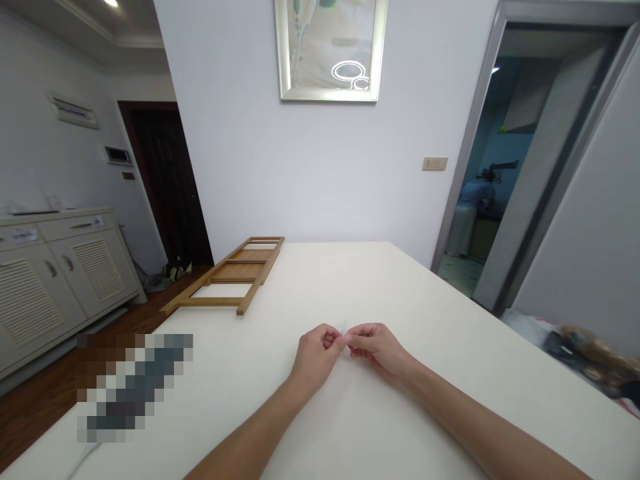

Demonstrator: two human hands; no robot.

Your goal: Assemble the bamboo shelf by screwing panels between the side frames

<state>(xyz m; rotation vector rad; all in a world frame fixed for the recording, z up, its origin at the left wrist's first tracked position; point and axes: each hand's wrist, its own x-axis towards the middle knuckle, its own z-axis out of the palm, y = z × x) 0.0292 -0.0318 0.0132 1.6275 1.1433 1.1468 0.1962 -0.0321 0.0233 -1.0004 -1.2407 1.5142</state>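
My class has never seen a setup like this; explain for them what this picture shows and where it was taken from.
No machine here: these are a person's bare left hand and right hand. The picture comes from a camera worn on that person's head, looking forward and down. Both hands pinch a small whitish thing, too small to identify. On the white table, a wooden frame lies at the left, with a pixelated dark object nearer the camera.

Rack (243, 272) on tabletop (325, 280), far left corner; cable (83, 459) nearer, along left edge; item (346, 349) between left hand (316, 355) and right hand (377, 348).
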